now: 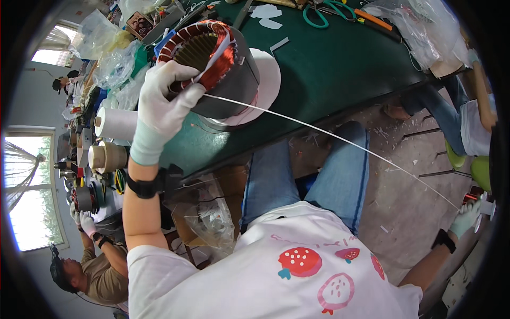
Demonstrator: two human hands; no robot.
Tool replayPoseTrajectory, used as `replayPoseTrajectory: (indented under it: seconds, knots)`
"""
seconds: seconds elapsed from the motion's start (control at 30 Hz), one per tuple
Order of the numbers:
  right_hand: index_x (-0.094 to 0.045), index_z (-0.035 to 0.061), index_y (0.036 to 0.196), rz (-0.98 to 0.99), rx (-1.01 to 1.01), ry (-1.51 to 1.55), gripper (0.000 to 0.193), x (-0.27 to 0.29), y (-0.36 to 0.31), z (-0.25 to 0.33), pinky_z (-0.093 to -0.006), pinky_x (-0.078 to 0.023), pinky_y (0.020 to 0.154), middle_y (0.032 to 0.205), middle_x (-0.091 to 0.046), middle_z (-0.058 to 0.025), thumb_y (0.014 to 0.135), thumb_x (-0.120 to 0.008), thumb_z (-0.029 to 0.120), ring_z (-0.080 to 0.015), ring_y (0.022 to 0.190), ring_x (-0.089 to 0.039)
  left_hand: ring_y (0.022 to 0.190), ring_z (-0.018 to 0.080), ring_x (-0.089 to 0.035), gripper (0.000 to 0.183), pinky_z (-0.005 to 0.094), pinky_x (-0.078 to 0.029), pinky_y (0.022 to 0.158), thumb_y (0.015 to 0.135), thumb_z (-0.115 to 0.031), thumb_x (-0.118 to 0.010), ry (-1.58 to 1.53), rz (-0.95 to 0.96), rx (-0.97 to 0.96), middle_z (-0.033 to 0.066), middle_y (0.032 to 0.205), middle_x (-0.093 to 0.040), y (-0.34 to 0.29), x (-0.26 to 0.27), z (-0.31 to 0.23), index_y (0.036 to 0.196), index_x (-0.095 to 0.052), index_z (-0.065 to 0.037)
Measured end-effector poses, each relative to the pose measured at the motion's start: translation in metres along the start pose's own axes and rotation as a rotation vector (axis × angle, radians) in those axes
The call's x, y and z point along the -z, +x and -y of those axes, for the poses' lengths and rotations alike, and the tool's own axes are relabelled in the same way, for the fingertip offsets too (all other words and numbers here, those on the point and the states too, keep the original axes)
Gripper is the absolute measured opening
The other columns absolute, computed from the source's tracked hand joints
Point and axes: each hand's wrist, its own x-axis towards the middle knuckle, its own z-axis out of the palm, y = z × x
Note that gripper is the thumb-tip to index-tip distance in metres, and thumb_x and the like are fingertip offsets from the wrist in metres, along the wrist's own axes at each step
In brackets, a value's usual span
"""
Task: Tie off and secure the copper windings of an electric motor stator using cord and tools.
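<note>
A motor stator (228, 80), a grey cylinder with red-brown copper windings at its top, stands tilted on the green table. My left hand (164, 101), in a white glove, grips the winding's near rim, with fingers over the edge and the thumb outside. From beside that thumb a white cord (319, 129) stretches taut across my lap to the far right. There my right hand (466, 218), also gloved, is closed on the cord at arm's length. A white spool-like thing (486, 209) is close by it; how they touch is unclear.
White paper (270, 80) lies under the stator. Teal-handled scissors (317, 17) and an orange-handled tool (377, 24) are at the back. Thread cones (114, 123) stand at left. Below the table is an open box with plastic (210, 212). Other people sit at left and right.
</note>
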Motion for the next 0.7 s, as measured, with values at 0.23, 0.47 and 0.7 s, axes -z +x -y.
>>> replayPoseTrajectory:
  seconds: [0.23, 0.47, 0.7]
  knots:
    - [-0.054, 0.0045, 0.14, 0.973, -0.368, 0.445, 0.038, -0.412, -0.202, 0.166, -0.0168, -0.045, 0.055, 0.093, -0.06, 0.0024, 0.105, -0.048, 0.019, -0.0034, 0.067, -0.055, 0.086, 0.0227, -0.061, 0.025, 0.0335, -0.049, 0.08, 0.08, -0.016, -0.074, 0.016, -0.09, 0.016, 0.0092, 0.09, -0.065, -0.004, -0.005, -0.001, 0.098, -0.068, 0.001]
    - [-0.057, 0.0002, 0.132, 1.709, -0.663, 0.44, 0.04, -0.54, -0.3, 0.276, -0.0174, -0.041, 0.044, 0.073, -0.065, -0.0053, 0.101, -0.049, 0.023, -0.0051, 0.053, -0.057, 0.088, 0.0222, -0.061, 0.028, 0.0338, -0.048, 0.079, 0.095, -0.024, -0.059, -0.057, -0.001, -0.032, 0.0095, 0.092, -0.066, 0.002, 0.008, 0.006, 0.106, -0.069, 0.0]
    - [-0.058, -0.0002, 0.123, 1.533, -0.905, 0.784, 0.033, -0.547, -0.3, 0.27, -0.0184, -0.043, 0.049, 0.077, -0.066, -0.0043, 0.103, -0.05, 0.025, -0.006, 0.054, -0.055, 0.088, 0.013, -0.063, 0.029, 0.0281, -0.049, 0.083, 0.102, -0.02, -0.049, 0.112, 0.288, 0.19, 0.0089, 0.097, -0.07, 0.043, 0.032, -0.016, 0.112, -0.067, 0.001]
